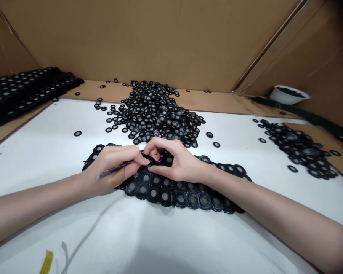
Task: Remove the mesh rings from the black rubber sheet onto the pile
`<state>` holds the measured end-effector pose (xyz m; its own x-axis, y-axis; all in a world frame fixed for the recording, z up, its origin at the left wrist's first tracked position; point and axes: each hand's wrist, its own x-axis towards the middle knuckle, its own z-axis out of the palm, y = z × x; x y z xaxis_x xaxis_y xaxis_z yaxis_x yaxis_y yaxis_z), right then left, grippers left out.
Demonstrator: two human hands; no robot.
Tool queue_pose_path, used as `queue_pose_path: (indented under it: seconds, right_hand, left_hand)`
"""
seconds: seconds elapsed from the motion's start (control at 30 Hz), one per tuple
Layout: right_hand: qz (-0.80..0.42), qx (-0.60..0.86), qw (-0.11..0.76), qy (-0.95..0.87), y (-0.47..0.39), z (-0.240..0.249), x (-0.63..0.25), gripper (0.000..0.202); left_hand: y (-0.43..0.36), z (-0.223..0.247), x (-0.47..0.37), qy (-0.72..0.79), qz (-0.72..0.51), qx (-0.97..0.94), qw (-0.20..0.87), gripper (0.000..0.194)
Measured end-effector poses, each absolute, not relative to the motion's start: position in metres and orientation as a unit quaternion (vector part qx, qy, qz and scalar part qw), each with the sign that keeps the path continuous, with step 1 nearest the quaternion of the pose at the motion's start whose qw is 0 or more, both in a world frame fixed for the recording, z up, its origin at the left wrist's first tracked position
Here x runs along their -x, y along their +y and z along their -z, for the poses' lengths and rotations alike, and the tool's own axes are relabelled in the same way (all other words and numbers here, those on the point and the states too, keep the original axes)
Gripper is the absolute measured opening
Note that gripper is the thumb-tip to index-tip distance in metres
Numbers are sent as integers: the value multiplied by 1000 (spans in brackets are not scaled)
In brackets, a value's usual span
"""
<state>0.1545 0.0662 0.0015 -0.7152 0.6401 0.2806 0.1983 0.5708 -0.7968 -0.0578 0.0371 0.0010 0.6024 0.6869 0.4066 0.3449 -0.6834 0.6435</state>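
A yellow strip (47,262) lay nearest, on the white tabletop (125,243). Beyond it, the panel of joined black discs (193,199) rested across the middle of the table, beneath both hands. The left hand (111,159) was closed round a slim tool (114,169), its fingertips meeting dark material at the panel; the right hand (180,160) curved its thumb and fingers narrowly about the same spot, though whether they gripped it I could not tell. The panel seemed light and floppy, probably stiffer at each disc than at the joins, so a pinch on the outer rims looked the safest hold. Its discs were round, with dark raised rims and pale centres. Farther off came a heap of loose discs (157,110), a smaller pile (300,148) at right, a dotted black bundle (23,91), a white tub (287,97) and creased cardboard walls (171,42).
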Motion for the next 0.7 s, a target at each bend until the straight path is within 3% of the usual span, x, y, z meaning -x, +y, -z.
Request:
queue_pose_path:
  seconds: [0.7]
  right_hand:
    - [-344,226,276,-868,67,-1,-153,29]
  left_hand:
    - [36,-3,59,345,-312,-849,251,13]
